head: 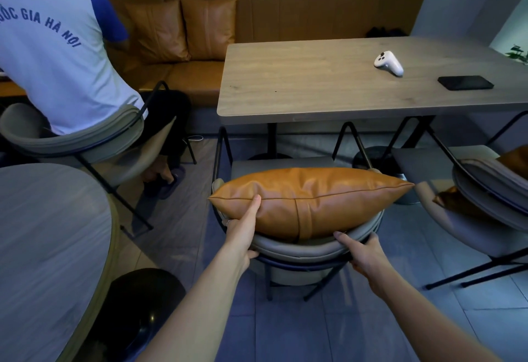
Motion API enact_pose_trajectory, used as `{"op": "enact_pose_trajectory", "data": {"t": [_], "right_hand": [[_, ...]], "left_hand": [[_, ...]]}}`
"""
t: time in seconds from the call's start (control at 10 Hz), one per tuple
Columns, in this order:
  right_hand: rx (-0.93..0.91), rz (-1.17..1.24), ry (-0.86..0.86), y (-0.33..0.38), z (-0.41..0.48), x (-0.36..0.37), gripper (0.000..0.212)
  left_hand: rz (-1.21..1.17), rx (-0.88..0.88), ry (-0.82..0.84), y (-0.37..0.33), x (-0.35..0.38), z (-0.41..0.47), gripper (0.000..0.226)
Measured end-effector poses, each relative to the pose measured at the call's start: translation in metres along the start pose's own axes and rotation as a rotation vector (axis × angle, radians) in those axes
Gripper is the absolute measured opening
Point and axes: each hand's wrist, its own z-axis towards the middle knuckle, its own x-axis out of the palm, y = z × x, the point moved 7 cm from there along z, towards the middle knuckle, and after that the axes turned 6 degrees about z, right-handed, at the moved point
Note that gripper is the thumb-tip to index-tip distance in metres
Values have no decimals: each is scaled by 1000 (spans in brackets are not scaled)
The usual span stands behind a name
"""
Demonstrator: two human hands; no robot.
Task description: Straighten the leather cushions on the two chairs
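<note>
A tan leather cushion [328,198] lies lengthwise against the curved grey backrest [300,250] of the middle chair. My left hand [243,236] holds the cushion's left part: the forefinger lies along the seam and the thumb hooks under the backrest. My right hand [363,253] grips the backrest's right side, its forefinger touching the cushion's lower edge. A second grey chair [485,190] stands at the right with another tan cushion [515,158] on it, mostly hidden behind its backrest.
A wooden table [314,81] beyond the chairs bears a white controller [389,63] and a black phone [465,82]. A person [57,61] sits on a chair at the left. A round table [43,233] and a black stool [143,304] are near left. Two cushions [183,30] lean on the bench.
</note>
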Motion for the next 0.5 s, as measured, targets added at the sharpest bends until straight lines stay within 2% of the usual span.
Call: {"op": "enact_pose_trajectory", "data": {"t": [0.1,0.2,0.3,0.4,0.5], "right_hand": [[3,-116,-5,8,-4,-1,119],[-13,-523,3,27,-12,-7,87],[-39,-850,40,45,-18,-11,77],[-149,-1114,118,85,-34,-5,68],[-245,-1157,179,112,-42,0,69]], "left_hand": [[57,13,-4,1,0,-1,104],[398,79,22,3,-12,-5,110],[827,142,40,3,-28,-4,91],[1425,265,26,-31,-37,-16,32],[1622,329,-29,-66,-29,-35,25]]}}
